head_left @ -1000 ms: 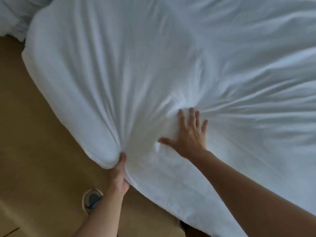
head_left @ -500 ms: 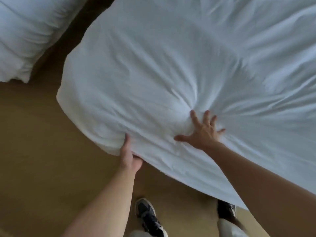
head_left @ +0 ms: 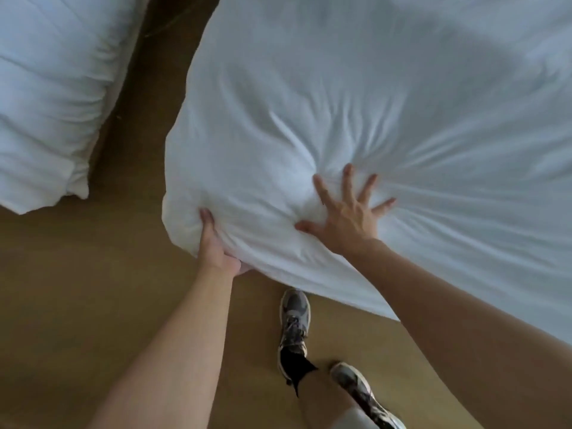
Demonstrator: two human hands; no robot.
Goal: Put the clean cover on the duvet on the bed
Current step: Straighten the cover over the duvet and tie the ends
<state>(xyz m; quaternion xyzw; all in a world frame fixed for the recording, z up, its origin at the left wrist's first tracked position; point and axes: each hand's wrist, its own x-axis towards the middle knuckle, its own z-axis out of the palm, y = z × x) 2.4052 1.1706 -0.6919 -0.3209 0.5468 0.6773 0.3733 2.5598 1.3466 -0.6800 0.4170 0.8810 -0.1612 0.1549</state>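
The white duvet (head_left: 371, 103) fills the upper right of the frame, and its near corner (head_left: 185, 209) points to the lower left. The left hand (head_left: 213, 243) grips that corner, thumb on top and fingers hidden beneath. The right hand (head_left: 346, 218), fingers spread flat, presses the cloth just to the right. The bulk lies up and right of both hands, so the left is placed to pull.

Floor (head_left: 77, 289): tan, smooth, matte, darker in shadow toward its far edge. White bedding bundle (head_left: 52, 97), creased and puffy, lies over the floor's far left corner; what carries it is not visible. Grey sneaker (head_left: 294, 317) with laces stands near the floor's middle, toe pointing away, dark sock (head_left: 292, 365) above it. Second sneaker (head_left: 365, 394) sits near the bottom edge, angled.
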